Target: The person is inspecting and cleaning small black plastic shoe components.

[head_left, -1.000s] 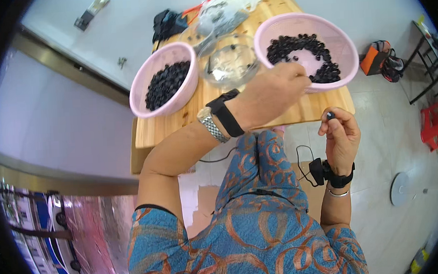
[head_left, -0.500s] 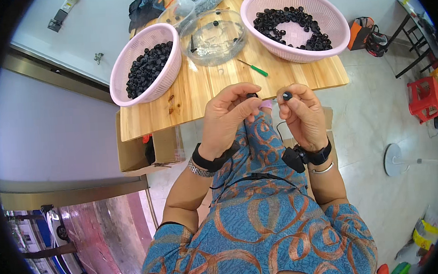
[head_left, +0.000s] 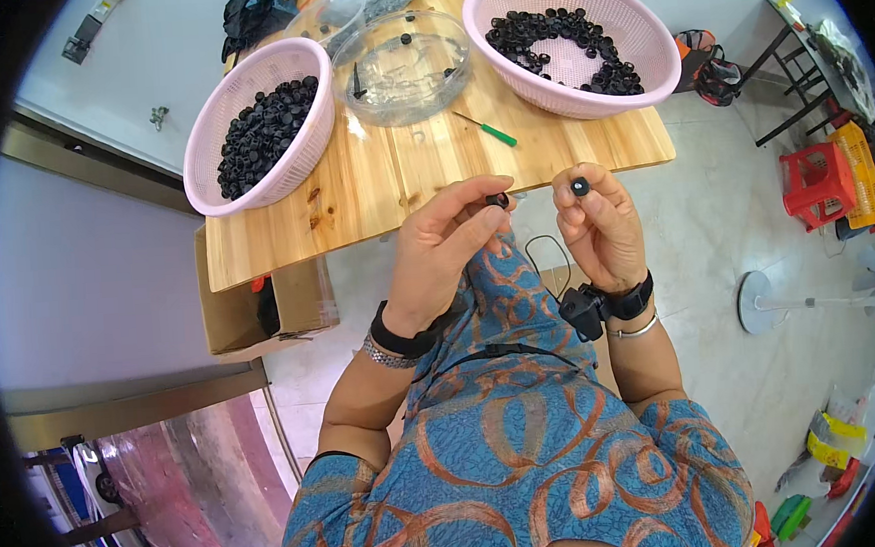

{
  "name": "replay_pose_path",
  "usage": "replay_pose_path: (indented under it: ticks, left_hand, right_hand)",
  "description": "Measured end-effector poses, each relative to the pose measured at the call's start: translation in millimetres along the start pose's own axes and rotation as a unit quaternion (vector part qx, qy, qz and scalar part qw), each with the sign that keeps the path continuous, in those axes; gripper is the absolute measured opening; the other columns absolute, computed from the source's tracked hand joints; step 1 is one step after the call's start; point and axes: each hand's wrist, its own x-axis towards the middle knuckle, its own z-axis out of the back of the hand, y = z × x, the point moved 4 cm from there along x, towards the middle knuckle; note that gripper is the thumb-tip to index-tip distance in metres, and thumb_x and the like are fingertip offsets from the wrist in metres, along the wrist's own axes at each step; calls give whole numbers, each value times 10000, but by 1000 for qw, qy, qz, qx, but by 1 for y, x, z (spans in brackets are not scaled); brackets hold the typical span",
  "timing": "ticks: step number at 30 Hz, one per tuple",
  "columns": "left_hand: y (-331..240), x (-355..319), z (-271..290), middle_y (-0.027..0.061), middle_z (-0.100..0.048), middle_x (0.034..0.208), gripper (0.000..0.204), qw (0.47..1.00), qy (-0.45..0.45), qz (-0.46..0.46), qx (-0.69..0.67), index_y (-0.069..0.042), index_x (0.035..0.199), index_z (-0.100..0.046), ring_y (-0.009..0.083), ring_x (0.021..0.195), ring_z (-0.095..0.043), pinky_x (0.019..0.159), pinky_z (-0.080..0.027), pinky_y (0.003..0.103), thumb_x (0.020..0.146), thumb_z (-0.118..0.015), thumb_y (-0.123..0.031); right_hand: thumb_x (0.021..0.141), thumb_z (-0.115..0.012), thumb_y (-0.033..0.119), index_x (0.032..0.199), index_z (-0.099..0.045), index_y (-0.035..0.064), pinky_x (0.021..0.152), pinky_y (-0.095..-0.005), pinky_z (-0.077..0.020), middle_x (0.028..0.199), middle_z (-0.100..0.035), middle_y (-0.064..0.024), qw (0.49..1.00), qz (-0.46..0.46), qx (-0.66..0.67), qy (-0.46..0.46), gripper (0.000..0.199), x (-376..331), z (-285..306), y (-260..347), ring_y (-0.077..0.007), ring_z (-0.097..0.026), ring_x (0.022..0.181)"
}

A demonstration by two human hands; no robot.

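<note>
My left hand pinches a small black round cap between thumb and forefinger, just off the table's front edge. The cap is tilted, and part of its hollow side shows. A little to the right, my right hand grips a second small black piece, a round knob with a pale spot in its middle. The two parts are apart, at about the same height. A pink basket heaped with similar black parts stands at the left of the table. Another pink basket at the right has black parts lying around a bare patch.
On the wooden table lie a green-handled screwdriver and a clear round tray with a few small parts. Clear plastic bags and a black bag sit behind. Below the left edge is a cardboard box; a red stool stands far right.
My hands have drawn slightly apart, and the cap in my left hand has turned to show more of its hollow side. The whole view has shifted, moving the table leftward in the picture.
</note>
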Motion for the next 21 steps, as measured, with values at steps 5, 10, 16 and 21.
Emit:
replay_pose_path:
  ticks: [5, 10, 16, 21]
  left_hand:
    - [-6, -3, 1, 82, -608, 966, 324, 999, -3, -36, 28, 4, 1147, -505, 88, 767, -549, 638, -448, 196, 827, -559, 1]
    - [-9, -6, 12, 82, -615, 943, 293, 999, -22, -37, 25, 9, 1089, -519, 90, 760, -558, 637, -452, 195, 804, -582, 26]
    - [-8, -11, 18, 60, -595, 944, 254, 996, -40, 4, -76, 20, 1071, -543, 96, 767, -562, 657, -470, 209, 827, -592, -30]
    - [-8, -12, 26, 80, -613, 918, 264, 995, -49, -23, -79, 21, 1090, -539, 97, 751, -568, 648, -463, 204, 847, -578, -74]
  right_hand:
    - [829, -559, 47, 1016, -543, 9, 602, -236, -470, 865, -560, -116, 999, -7, -25, 43, 192, 4, -4, -2, -129, -522, 660]
    - [809, -571, 44, 979, -527, 2, 590, -238, -463, 837, -550, -109, 996, -9, -71, 57, 181, 9, -13, -5, -131, -519, 640]
    - [778, -603, -31, 982, -520, -23, 586, -209, -450, 802, -545, -59, 962, 39, -271, 15, 220, 6, -36, -10, -97, -537, 674]
    - [784, -610, -44, 998, -520, -27, 611, -185, -439, 881, -528, -50, 912, 87, -400, 17, 232, 8, -52, -17, -69, -527, 719]
